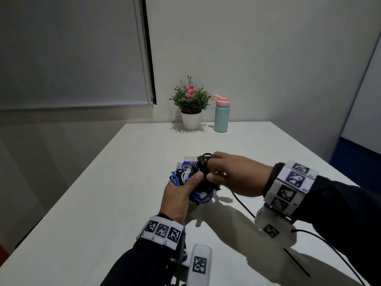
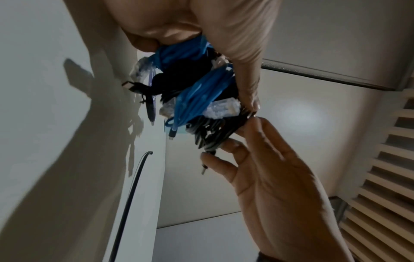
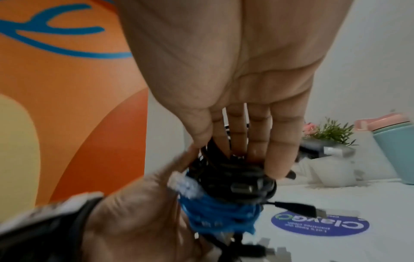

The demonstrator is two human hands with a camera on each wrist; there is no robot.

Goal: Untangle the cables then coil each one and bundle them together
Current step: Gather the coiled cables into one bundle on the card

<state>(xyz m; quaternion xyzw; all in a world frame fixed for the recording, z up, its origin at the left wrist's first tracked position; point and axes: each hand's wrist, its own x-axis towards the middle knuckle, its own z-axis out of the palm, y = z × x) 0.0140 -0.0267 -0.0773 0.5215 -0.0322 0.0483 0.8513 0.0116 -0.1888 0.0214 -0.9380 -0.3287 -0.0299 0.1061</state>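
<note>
A bundle of coiled cables (image 1: 191,180) hangs above the white table (image 1: 103,203): blue loops (image 2: 197,95), a white cable and black loops (image 3: 235,175). My left hand (image 1: 181,195) grips the bundle from below, thumb pressed on its front. My right hand (image 1: 231,174) reaches in from the right, its fingers curled round the black coil (image 1: 204,162) at the top. Clear plugs (image 2: 224,108) and a black USB plug (image 3: 298,209) stick out. A black cable tail (image 1: 245,207) runs from the bundle toward the table's near right edge.
A flat packet with a round blue sticker (image 1: 188,164) lies on the table just behind the bundle. A potted plant (image 1: 190,106) and a mint bottle with a pink lid (image 1: 221,113) stand at the far edge.
</note>
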